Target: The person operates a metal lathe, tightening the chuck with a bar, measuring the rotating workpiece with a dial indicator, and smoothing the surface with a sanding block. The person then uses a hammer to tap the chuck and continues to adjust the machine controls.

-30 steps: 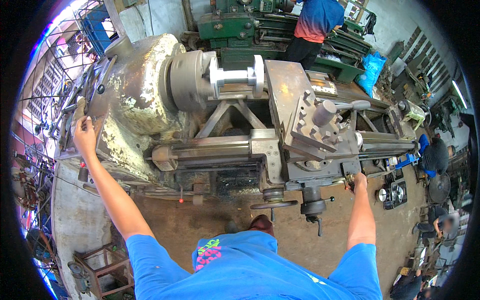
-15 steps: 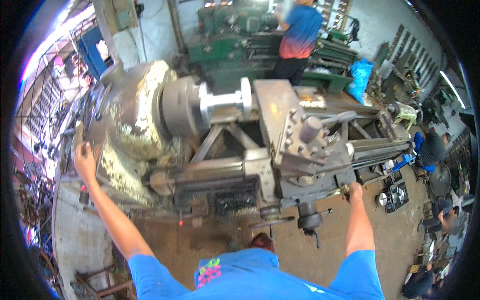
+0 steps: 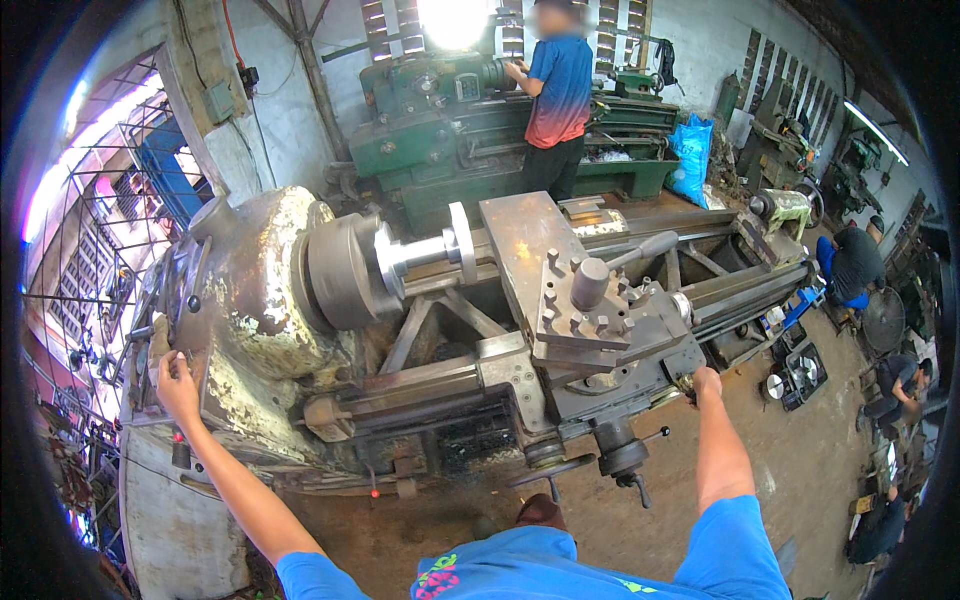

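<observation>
Sleeves [image 3: 735, 545], two of them and both blue, lie nearest, each with one bare forearm reaching to a metal lathe. One dark shoe [image 3: 541, 513] shows beneath the shirt. The left hand [image 3: 178, 387] is at the front left corner of the headstock [image 3: 250, 300], fingers bent upward; whether they grip anything, one cannot tell. The right hand [image 3: 706, 384] sits at the right end of the carriage [image 3: 660, 375], fingers curled; what they close on, if anything, is hidden.

Between the two hands, the carriage front carries one handwheel [image 3: 552, 470] and, to its right, one crank [image 3: 643, 492]. Two red knobs show, one [image 3: 375, 493] low below the bed and one [image 3: 178, 437] below the left hand. Above the carriage stands one tool post [image 3: 590, 290] with several bolts and one long handle. Beyond, one chuck [image 3: 345, 270] bears one bright metal workpiece [image 3: 428, 250] with two round flanges, to the left of the tool post. One tailstock [image 3: 785, 207] stands at the bed's far right end.

Farther off are one green lathe [image 3: 415, 140], one co-worker [image 3: 560, 90] standing at it, and one blue sack [image 3: 690, 160].
</observation>
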`<state>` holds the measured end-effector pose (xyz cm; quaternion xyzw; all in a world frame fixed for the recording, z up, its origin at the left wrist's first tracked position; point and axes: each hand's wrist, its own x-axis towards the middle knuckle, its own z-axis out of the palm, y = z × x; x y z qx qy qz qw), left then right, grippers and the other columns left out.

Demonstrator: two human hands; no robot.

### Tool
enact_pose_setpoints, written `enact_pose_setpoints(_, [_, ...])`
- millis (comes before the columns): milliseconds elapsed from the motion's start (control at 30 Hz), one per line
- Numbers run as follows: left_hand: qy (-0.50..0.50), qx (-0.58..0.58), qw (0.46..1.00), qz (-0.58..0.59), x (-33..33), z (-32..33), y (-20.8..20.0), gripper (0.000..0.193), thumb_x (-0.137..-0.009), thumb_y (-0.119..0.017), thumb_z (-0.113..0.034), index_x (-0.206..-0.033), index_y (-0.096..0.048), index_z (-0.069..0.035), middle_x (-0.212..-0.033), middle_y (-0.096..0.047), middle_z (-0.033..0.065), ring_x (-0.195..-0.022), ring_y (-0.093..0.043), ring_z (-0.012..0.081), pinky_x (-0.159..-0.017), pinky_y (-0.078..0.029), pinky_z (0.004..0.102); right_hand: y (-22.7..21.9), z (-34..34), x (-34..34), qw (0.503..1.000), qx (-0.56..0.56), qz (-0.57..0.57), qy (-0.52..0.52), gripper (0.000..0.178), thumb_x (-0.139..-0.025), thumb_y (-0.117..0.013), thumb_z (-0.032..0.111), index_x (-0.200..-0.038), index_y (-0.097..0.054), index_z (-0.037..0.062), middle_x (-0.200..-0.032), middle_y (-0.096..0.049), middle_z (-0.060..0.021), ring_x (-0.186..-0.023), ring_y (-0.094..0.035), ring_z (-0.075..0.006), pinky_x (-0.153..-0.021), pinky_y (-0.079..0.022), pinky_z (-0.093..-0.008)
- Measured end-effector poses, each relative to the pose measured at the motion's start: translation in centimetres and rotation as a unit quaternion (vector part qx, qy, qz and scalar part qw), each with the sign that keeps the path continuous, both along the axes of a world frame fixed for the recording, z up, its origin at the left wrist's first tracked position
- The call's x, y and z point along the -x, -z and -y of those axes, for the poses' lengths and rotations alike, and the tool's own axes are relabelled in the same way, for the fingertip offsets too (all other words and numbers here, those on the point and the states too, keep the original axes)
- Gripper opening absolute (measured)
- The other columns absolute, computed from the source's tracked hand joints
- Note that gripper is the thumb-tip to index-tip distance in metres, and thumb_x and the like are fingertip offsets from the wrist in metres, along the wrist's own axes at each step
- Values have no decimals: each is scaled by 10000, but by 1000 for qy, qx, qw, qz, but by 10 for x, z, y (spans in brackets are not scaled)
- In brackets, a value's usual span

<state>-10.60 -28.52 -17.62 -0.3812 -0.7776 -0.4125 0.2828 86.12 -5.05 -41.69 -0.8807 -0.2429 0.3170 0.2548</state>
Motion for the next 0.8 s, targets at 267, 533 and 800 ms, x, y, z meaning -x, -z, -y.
enact_pose_setpoints(267, [0, -9, 1000, 9, -10, 0, -4, 250, -976, -638, -246, -1110, -693, -43, -927, -723, 108, -833, -681, 226, -750, -531, 358, -3, 0, 1, 995, -12, -64, 73, 260, -940, -457, 199, -975, -613, -6, -881, -632, -179, -645, -629, -332, -489, -480, -492])
enact_pose_setpoints(533, [5, -20, 999, 41, -12, 0, -4, 239, -975, -645, -227, -1121, -691, -43, -923, -718, 97, -827, -676, 203, -721, -535, 339, -26, 10, 18, 997, -43, -38, 60, 355, -894, -428, 162, -1046, -650, -70, -920, -687, -219, -597, -661, -346, -488, -513, -479])
enact_pose_setpoints(800, [1, -2, 1000, 23, -5, 1, -1, 273, -979, -641, -279, -1122, -697, -53, -968, -725, 120, -878, -685, 256, -775, -529, 367, 2, 1, -1, 994, -57, -63, 67, 336, -900, -431, 153, -1038, -641, -70, -949, -671, -236, -615, -646, -388, -503, -504, -513])
